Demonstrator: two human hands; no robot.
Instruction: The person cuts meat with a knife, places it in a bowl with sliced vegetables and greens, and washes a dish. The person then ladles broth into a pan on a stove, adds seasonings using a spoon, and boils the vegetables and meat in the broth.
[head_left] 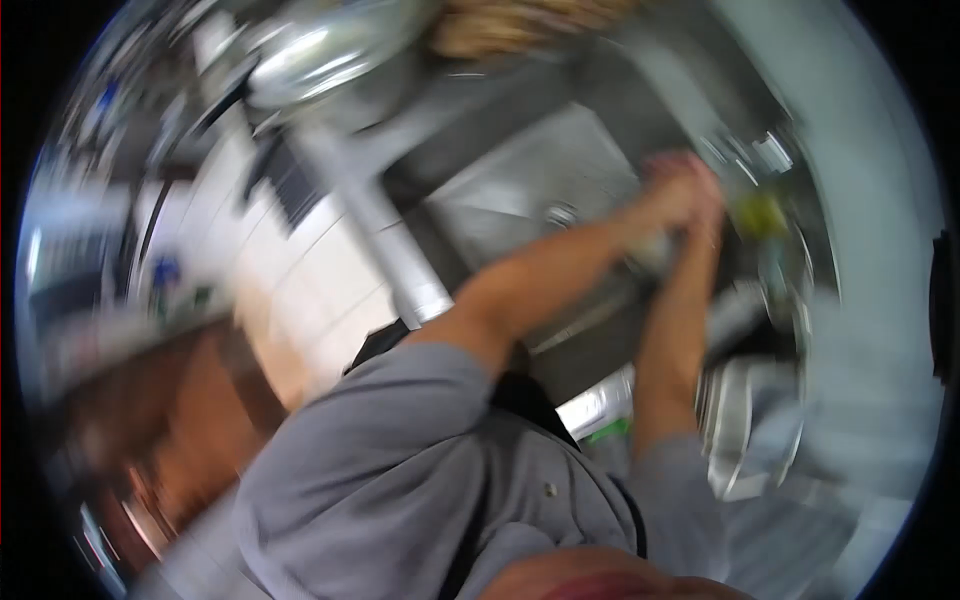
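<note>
Both my hands are together over the right side of a metal sink (545, 150), and motion blur smears their fingers. My left hand (668, 190) reaches in from the left and overlaps my right hand (708, 188). The two palms or fingers appear to touch; nothing between them can be made out. Below and left of them a round drain (562, 214) shows in the basin floor. A blurred yellow-green item (760, 215) lies just right of my right hand, on the ledge side of the sink.
A large shiny metal pan or bowl (325, 65) stands at the upper left. Blurred brown items (520, 25) lie beyond the sink. Pale striped cloth (735, 425) shows beside my right forearm. White tiles (320, 280) cover the floor at left, near a brown surface (190, 410).
</note>
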